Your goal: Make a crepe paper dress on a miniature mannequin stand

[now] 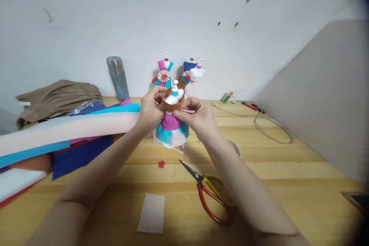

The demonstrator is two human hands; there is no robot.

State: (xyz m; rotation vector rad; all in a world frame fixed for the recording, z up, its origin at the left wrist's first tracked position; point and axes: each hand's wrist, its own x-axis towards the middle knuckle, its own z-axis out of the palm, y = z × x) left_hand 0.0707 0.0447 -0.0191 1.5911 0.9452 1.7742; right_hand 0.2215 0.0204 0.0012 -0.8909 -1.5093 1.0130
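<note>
A small white dress form [172,99] stands upright between my hands, in a skirt [171,121] of magenta, turquoise and pale pink paper. A brown paper strip [172,107] circles its upper body. My left hand [152,105] pinches the strip on the left side, its fingertips partly behind the form. On the right, my right hand [198,115] grips the strip's other side between thumb and fingers. A thin pale piece [188,111] sticks out at those right fingers; I cannot tell what it is.
Scissors [198,178], a red paper flower [162,164] and a pale paper rectangle [152,213] lie in front. Dressed forms [163,75] stand behind. Crepe paper sheets [72,125], a brown cloth [57,98] and a flask [117,78] are left; a cable [259,127] lies right.
</note>
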